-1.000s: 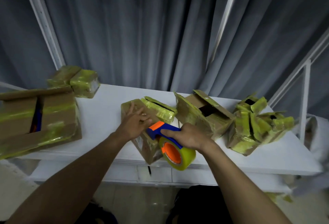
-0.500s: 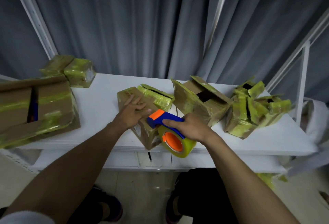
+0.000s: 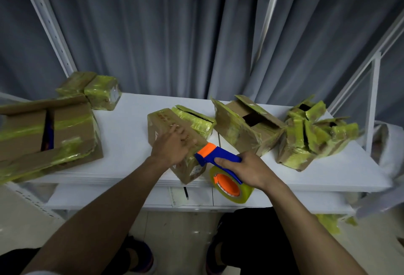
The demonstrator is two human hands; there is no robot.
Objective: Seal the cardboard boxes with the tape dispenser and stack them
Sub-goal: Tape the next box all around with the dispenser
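Left hand [image 3: 172, 147] lies flat, fingers spread, on the box [image 3: 175, 139]; right hand [image 3: 244, 168] grips the tape dispenser [image 3: 220, 165] at its near-right corner, box running away leftward.

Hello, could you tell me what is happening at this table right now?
A person is sealing a small brown cardboard box at the front edge of the white table. The left hand presses flat on the box top, while the right hand grips a blue-and-orange tape dispenser against the box's near corner. Other tape-wrapped boxes wait to the right, flaps still open.
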